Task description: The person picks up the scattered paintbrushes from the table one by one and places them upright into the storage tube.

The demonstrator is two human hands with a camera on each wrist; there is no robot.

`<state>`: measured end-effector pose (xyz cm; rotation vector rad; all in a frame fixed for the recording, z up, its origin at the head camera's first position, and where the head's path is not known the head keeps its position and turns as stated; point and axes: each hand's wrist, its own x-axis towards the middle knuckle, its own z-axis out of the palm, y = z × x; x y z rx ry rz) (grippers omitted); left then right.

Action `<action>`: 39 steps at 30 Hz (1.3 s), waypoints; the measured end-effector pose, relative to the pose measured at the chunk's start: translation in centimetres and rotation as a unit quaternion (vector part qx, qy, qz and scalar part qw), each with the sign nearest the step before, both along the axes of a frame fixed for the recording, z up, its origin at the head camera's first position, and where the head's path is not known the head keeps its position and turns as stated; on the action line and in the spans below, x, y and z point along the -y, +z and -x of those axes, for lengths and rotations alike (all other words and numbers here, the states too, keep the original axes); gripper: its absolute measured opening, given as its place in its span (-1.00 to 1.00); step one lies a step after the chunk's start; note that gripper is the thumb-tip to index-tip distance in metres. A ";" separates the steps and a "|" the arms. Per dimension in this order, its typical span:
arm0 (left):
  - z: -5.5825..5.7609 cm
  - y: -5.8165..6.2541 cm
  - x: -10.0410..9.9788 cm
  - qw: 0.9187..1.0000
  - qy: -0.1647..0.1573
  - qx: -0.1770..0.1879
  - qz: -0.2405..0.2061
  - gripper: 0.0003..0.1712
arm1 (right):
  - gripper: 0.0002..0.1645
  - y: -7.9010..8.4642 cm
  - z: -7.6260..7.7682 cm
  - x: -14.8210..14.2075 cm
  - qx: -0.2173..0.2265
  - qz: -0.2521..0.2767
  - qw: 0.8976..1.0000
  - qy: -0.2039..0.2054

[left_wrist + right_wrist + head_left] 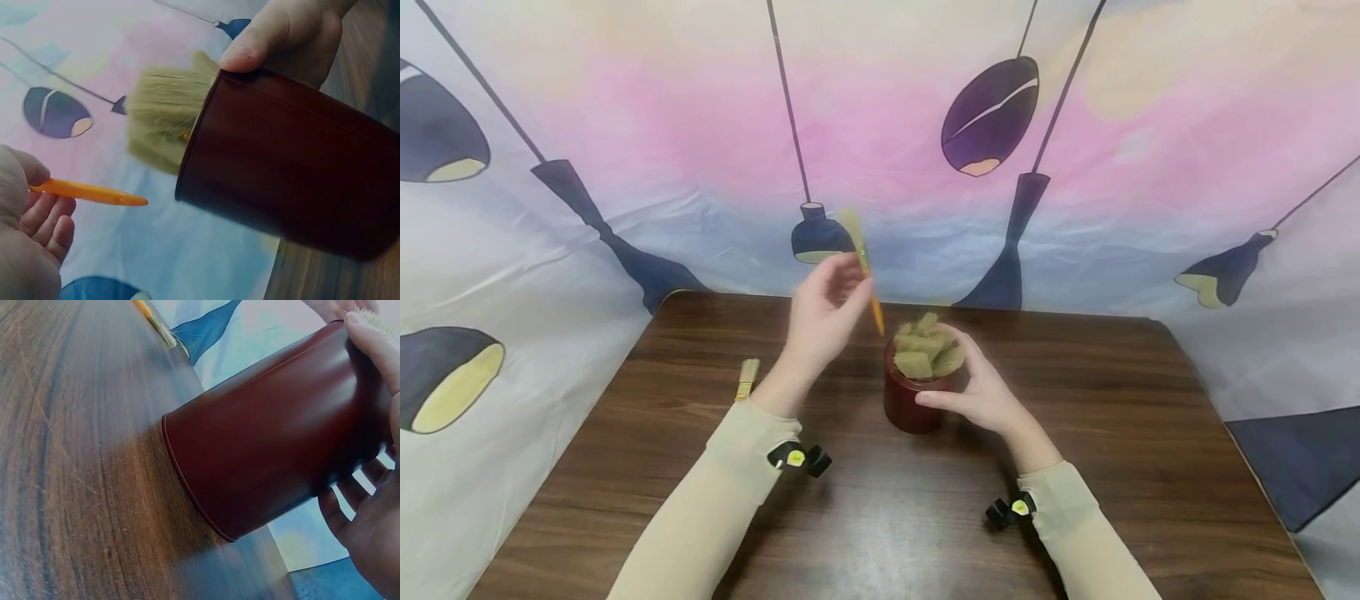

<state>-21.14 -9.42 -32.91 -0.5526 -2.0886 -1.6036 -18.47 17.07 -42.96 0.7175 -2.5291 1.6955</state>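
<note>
Raised beside the cup, my left hand (820,312) pinches a paintbrush (876,310) by its orange handle, bristles up and handle tip down. That tip is just left of the cup's rim, apart from it in the left wrist view. My right hand (981,387) holds the dark red cup (912,410) from the right, thumb at the near side of the rim and fingers around the far side. Upright on the table, the cup holds several brushes (917,346) packed together with their pale bristles showing. Their handles are hidden inside.
Another paintbrush (747,379) lies on the brown wooden table (1075,392) at the left, partly hidden by my left forearm. A cloth backdrop (880,125) printed with hanging lamps rises behind the table's far edge and along both sides.
</note>
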 end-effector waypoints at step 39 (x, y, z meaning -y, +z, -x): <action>-0.5 0.4 -2.8 0.979 -0.083 -0.164 0.090 -0.80 | 0.25 0.1 0.1 0.3 0.002 0.012 1.000 0.012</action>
